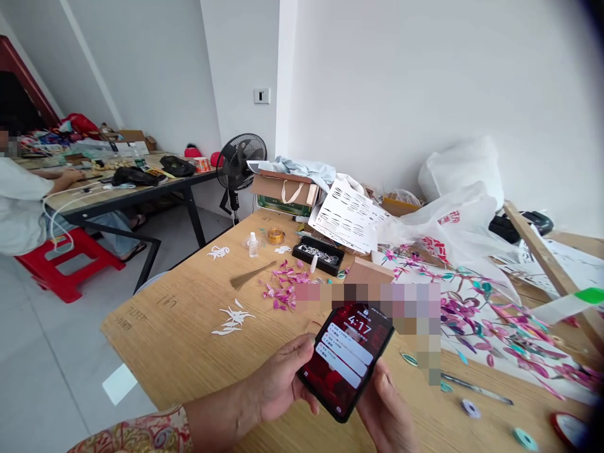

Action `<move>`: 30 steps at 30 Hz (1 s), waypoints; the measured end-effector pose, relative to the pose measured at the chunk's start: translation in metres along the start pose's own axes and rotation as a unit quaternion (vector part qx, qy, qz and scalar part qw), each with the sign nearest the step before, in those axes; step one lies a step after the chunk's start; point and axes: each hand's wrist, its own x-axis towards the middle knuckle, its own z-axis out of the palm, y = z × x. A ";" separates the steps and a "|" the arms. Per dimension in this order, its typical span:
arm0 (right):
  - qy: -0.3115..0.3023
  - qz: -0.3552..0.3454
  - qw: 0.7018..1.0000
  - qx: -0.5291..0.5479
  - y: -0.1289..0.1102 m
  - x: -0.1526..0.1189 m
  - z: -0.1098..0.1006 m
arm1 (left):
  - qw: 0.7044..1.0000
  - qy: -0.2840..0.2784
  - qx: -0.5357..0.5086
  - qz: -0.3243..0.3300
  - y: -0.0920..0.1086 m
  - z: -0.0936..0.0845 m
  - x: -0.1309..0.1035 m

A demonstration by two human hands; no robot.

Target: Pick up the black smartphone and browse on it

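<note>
A black smartphone (pixel 346 368) is held above the wooden table (pixel 189 352), its lock screen lit and reading 4:17. My left hand (pixel 285 380) grips its left edge, with the thumb along the side. On the other edge, my right hand (pixel 384 402) is closed round the lower right side. Pink petals (pixel 285 283) lie in a heap just beyond the phone, partly covered by a blurred patch. White petal-shaped pieces (pixel 234 318) rest to the left. To the right, pink and teal flower sprays (pixel 472 314) spread over white paper.
A small clear bottle (pixel 253 245), a bundle of thin stems (pixel 250 275) and a black box (pixel 318 255) stand farther back. Ribbon rolls (pixel 470 409) lie at right. A wooden bar (pixel 538 248) leans there. Behind are a fan (pixel 240 163) and a seated person (pixel 21 204).
</note>
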 end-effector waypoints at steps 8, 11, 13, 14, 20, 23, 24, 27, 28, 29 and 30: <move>-0.005 -0.013 0.999 -0.030 -0.001 -0.001 0.000 | 1.000 0.004 0.008 0.005 -0.001 -0.001 0.000; -0.014 -0.008 0.999 -0.045 -0.002 -0.001 -0.002 | 1.000 0.001 0.009 0.008 -0.001 -0.001 -0.001; -0.019 -0.007 0.998 -0.062 -0.002 -0.001 -0.002 | 1.000 -0.004 0.010 0.014 0.000 -0.001 -0.001; -0.020 -0.008 0.997 -0.070 -0.002 -0.001 -0.002 | 1.000 -0.005 0.012 0.018 0.000 -0.001 -0.002; -0.024 0.007 0.991 -0.134 -0.006 0.001 0.006 | 0.999 0.001 0.017 0.030 0.007 0.001 -0.001; 0.002 0.001 0.984 -0.178 -0.007 -0.001 0.012 | 0.999 0.000 0.018 0.034 0.009 0.001 -0.001; 0.011 -0.001 0.981 -0.196 -0.008 -0.002 0.014 | 0.999 0.001 0.016 0.036 0.010 0.000 -0.001; 0.030 -0.001 0.970 -0.243 -0.010 -0.005 0.020 | 0.999 0.004 0.005 0.041 0.009 -0.001 -0.002; 0.034 0.000 0.967 -0.253 -0.011 -0.006 0.022 | 0.999 0.004 0.002 0.041 0.008 -0.001 -0.002; 0.038 -0.002 0.965 -0.260 -0.012 -0.007 0.024 | 0.999 0.003 0.001 0.041 0.008 -0.001 -0.002; 0.042 -0.003 0.964 -0.264 -0.012 -0.008 0.025 | 0.999 0.001 0.000 0.042 0.008 -0.001 -0.002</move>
